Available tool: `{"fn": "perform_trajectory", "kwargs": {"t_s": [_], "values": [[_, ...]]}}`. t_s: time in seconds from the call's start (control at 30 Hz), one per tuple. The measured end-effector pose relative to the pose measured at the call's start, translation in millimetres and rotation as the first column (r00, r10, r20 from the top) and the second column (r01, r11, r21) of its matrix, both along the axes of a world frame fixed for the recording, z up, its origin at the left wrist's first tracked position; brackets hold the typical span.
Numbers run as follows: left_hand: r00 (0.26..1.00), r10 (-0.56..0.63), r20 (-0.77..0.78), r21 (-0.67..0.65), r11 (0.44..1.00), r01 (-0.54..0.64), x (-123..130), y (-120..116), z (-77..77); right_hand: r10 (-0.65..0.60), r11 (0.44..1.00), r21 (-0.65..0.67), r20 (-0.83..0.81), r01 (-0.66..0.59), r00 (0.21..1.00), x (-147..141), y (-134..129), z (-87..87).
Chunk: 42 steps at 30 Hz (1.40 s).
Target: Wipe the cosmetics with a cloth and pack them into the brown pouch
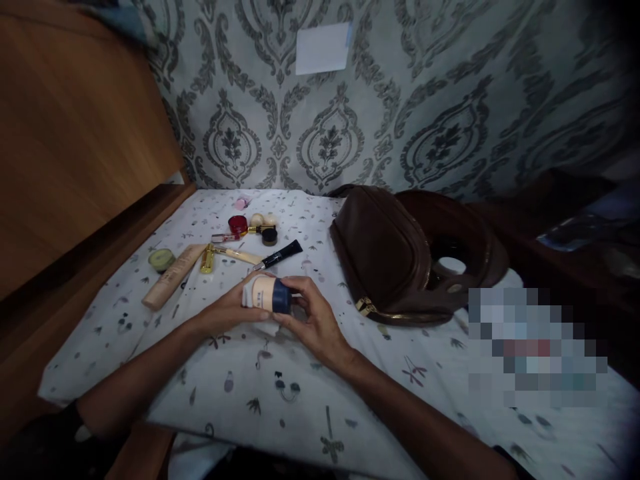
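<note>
A small peach-coloured jar with a dark blue lid [270,295] lies sideways between my hands above the printed cloth. My left hand [235,303] is wrapped round the jar's body, with a white wipe or cloth [247,293] between palm and jar. At the lid end, the fingers and thumb of my right hand [317,320] close on the dark blue lid. Just beyond the hands lies a black tube [281,255]. Beside it are a brush with a pale handle [240,255] and a gold tube [207,260].
At right an open brown bag [383,250] shows something white inside. Left are a beige tube [173,279] and a green-lidded jar [161,259]. Farther back sit a red round container [238,225], a black pot [269,236] and a pink item [242,203]. A wooden cabinet [80,127] borders the left.
</note>
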State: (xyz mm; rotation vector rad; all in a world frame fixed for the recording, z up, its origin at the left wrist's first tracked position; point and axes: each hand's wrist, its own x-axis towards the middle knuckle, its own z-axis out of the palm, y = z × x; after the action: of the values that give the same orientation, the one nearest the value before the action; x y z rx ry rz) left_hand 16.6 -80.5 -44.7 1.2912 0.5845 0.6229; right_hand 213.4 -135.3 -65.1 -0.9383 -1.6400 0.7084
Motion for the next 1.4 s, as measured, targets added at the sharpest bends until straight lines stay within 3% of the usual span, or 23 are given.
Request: {"fn": "perform_trajectory", "kwargs": {"t_s": [0.13, 0.23, 0.5, 0.63, 0.8, 0.93, 1.13, 1.4], "values": [[0.992, 0.024, 0.122, -0.23, 0.973, 0.005, 2, 0, -4.6, -0.034, 0.991, 0.135, 0.169, 0.011, 0.985, 3, -4, 3.1], [0.989, 0.097, 0.11, -0.305, 0.951, -0.059, 5, 0, -7.0, -0.033, 0.985, 0.172, 0.228, -0.007, 0.973, 3, -5, 4.6], [0.989, 0.1, 0.105, -0.216, 0.973, -0.075, 2, -1, 2.2, -0.057, 0.986, -0.148, 0.131, 0.077, 0.99, 2, -1, 7.2], [0.992, 0.112, 0.064, -0.188, 0.977, -0.098, 2, -1, 5.2, -0.064, 0.974, -0.205, 0.144, 0.093, 0.988, 2, 0, 6.0], [0.977, 0.209, 0.035, -0.198, 0.96, -0.198, 6, 1, 5.2, -0.094, 0.988, -0.12, 0.068, 0.101, 0.993, 3, 3, -1.0], [0.946, 0.324, -0.014, -0.241, 0.917, -0.317, 4, 7, -1.2, -0.179, 0.984, 0.033, 0.165, 0.176, 0.97, 7, 2, -0.8], [0.967, 0.251, 0.039, -0.208, 0.949, -0.238, 7, 6, -5.1, -0.191, 0.974, 0.181, 0.322, 0.138, 0.927, 8, -1, 3.3], [0.976, 0.207, 0.069, -0.211, 0.959, -0.188, 10, 3, -4.4, -0.171, 0.985, 0.044, 0.178, 0.166, 0.969, 8, 3, 2.3]]}}
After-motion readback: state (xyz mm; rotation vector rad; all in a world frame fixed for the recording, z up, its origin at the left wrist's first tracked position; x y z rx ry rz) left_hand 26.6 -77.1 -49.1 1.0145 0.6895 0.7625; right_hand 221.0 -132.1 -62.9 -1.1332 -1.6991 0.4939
